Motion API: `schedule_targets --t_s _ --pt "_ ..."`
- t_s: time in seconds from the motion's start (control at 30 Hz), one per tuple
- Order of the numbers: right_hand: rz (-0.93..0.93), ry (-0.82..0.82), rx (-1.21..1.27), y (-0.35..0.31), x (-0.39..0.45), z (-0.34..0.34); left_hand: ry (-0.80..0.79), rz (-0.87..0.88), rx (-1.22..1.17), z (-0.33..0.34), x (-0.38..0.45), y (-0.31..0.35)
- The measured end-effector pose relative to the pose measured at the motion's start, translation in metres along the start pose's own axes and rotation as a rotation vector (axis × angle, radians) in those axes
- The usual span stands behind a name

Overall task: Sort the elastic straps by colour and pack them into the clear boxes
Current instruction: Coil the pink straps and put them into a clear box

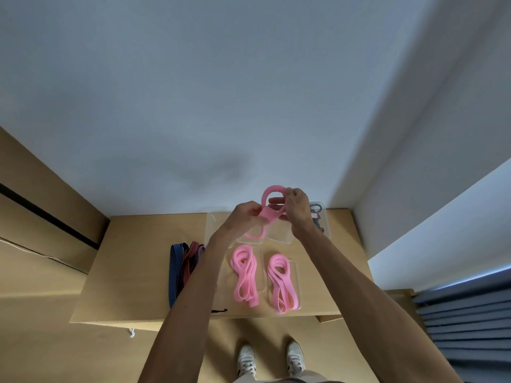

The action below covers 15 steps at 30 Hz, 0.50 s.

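Pink strap being coiled above the desk, held between both hands.
Left hand pinches the gathered band; right hand grips the loop. Step judged: folding before packing; next, lower it into the far clear box. Count: two pink bundles in near boxes, one pink in hand, blue and red striped straps lying left, number unclear.
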State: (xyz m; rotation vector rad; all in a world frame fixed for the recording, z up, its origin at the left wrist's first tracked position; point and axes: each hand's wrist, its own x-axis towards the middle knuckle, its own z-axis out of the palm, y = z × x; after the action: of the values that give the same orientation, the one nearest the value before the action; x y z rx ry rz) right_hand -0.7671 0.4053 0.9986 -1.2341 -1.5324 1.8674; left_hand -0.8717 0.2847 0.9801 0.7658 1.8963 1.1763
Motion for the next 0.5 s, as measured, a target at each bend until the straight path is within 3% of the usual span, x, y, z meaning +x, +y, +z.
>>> schedule_targets --t_s 0.33,0.5 --pt "-0.04 0.004 -0.097 0.044 -0.003 0.006 0.086 -0.147 -0.139 0.018 0.012 -0.018" --pt "0.029 0.05 -0.046 0.062 0.001 -0.004 0.046 -0.183 -0.26 0.026 0.021 -0.033"
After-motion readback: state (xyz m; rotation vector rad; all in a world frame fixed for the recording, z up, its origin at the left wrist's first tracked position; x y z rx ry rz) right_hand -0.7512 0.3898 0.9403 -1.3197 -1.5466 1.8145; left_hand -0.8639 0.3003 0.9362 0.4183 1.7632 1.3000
